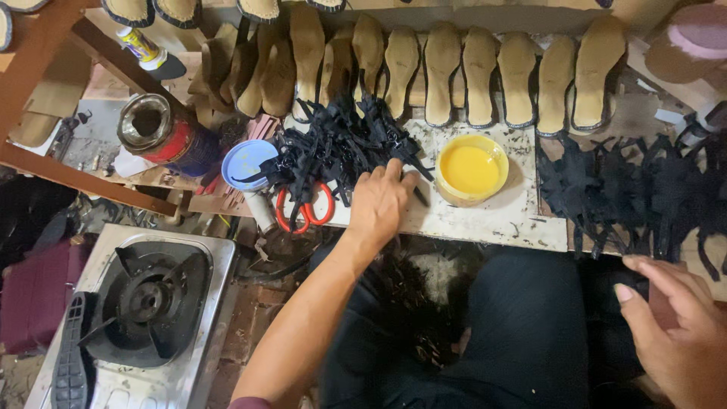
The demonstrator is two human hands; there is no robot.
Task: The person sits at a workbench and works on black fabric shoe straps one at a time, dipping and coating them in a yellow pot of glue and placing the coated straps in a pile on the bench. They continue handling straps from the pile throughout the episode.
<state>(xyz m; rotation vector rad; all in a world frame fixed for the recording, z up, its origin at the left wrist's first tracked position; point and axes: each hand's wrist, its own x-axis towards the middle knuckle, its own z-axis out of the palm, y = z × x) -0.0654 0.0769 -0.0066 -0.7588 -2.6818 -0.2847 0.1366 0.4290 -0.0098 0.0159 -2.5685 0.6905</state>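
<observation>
Left hand on tangled black straps

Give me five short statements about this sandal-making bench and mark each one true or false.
1. The left hand reaches into the pile of black straps. True.
2. The round tub holds blue liquid. False: its contents are yellow.
3. The scissors have orange handles. True.
4. The tan soles lie in a stack on the gas stove. False: they stand in a row along the back of the bench; only a dark sole lies on the stove's edge.
5. The right hand rests on the red and blue tin can. False: it is at the lower right, far from the can.
</observation>
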